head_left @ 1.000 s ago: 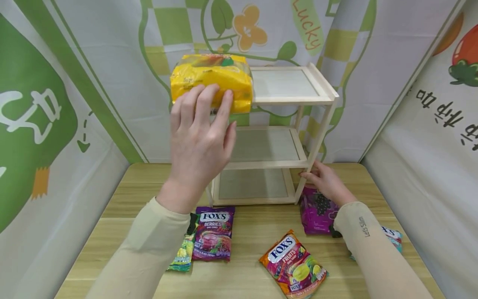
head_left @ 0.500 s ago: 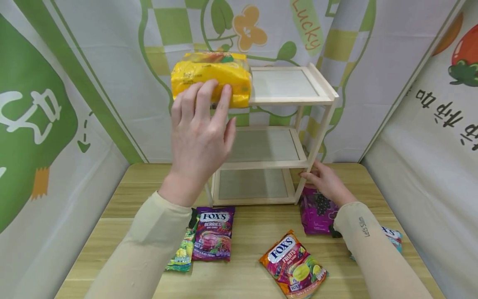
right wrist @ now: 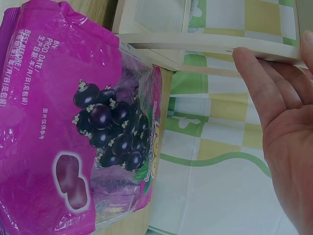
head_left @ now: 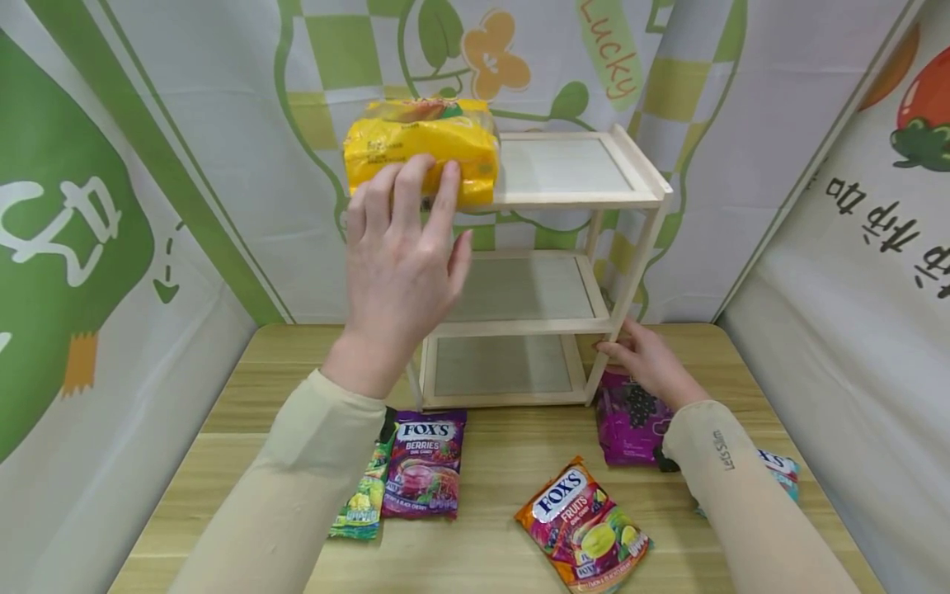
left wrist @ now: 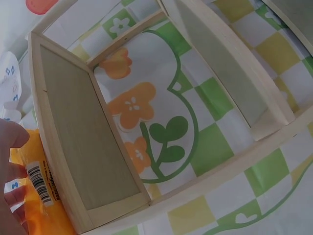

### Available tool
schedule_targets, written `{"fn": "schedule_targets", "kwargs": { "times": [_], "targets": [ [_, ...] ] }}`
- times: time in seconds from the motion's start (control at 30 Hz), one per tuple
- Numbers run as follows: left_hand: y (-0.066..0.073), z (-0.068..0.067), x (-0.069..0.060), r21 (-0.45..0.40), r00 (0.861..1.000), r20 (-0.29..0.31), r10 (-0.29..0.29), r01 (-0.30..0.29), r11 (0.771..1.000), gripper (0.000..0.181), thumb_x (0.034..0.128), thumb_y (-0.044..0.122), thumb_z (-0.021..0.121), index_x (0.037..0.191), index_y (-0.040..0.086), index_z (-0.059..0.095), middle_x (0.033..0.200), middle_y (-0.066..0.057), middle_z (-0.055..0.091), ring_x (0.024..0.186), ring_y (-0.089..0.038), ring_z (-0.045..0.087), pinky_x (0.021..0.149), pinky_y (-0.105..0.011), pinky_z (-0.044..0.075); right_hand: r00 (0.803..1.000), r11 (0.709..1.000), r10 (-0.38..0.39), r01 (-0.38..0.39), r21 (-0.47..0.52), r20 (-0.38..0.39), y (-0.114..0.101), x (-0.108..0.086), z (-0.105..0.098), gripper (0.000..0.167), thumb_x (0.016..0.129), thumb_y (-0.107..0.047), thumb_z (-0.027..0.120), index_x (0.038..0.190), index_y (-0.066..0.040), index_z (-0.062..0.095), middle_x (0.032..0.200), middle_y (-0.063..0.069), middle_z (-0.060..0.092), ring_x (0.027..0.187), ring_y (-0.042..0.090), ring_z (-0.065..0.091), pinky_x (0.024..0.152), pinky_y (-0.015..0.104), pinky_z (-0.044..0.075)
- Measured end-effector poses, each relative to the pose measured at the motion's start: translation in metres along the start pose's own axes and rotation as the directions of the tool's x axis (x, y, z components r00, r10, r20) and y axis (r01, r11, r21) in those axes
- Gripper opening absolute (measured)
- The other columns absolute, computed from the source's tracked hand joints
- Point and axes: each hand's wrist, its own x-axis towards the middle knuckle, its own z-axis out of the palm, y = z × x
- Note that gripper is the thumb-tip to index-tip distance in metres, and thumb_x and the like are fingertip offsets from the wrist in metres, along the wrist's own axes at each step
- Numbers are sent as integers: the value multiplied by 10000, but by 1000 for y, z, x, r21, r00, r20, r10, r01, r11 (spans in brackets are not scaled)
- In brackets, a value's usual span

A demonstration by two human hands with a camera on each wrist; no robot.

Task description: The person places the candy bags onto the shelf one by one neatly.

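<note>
A yellow candy bag (head_left: 423, 153) lies on the left end of the top board of a three-tier wooden shelf rack (head_left: 571, 198). My left hand (head_left: 404, 247) presses its fingertips on the bag's front face, the thumb hanging apart below. In the left wrist view the fingers (left wrist: 14, 171) touch the yellow bag (left wrist: 36, 176) beside its barcode. The bag hides that end of the board. Low on the rack's right front post, my right hand (head_left: 653, 359) grips the wood between thumb and fingers. In the right wrist view the right hand (right wrist: 283, 98) is around the post (right wrist: 205, 44).
A purple blackcurrant bag (head_left: 627, 421) lies under the right hand. Nearer are an orange Fox's bag (head_left: 586, 528), a purple Fox's berries bag (head_left: 423, 466) and a green bag (head_left: 364, 503) partly under the left sleeve. A blue-white bag (head_left: 779, 474) shows behind the right sleeve.
The yellow bag and my left hand have shifted slightly away from me, farther back on the top board. My right hand stays on the post.
</note>
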Motion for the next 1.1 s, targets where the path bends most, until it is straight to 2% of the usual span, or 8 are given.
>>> {"fn": "schedule_targets", "kwargs": {
  "times": [0.53,0.83,1.1],
  "targets": [
    [-2,4,3,15,998,61,15,-16,1000,572,1022,366,514,1507,65,489,1452,-200,424,1285,-396,372,1077,-523,344,1000,1000,-3,3,1,-3,1,1,0,536,1069,-183,553,1557,-62,368,1285,303,623,1188,452,630,915,449,603],
    [-2,7,4,30,998,62,26,-28,999,589,1019,376,520,1519,68,472,1461,-195,415,1282,-389,370,1071,-516,342,1000,1000,-14,14,18,2,2,0,1,532,1072,-173,545,1553,-40,362,1290,326,608,1198,466,618,927,457,596],
    [-4,11,4,29,996,81,25,-27,999,606,1016,374,525,1538,76,446,1481,-183,398,1295,-380,358,1087,-507,331,1000,1000,3,-3,10,-1,0,1,0,539,1068,-173,554,1562,-72,363,1283,286,626,1194,449,626,913,450,605]
  ]
}}
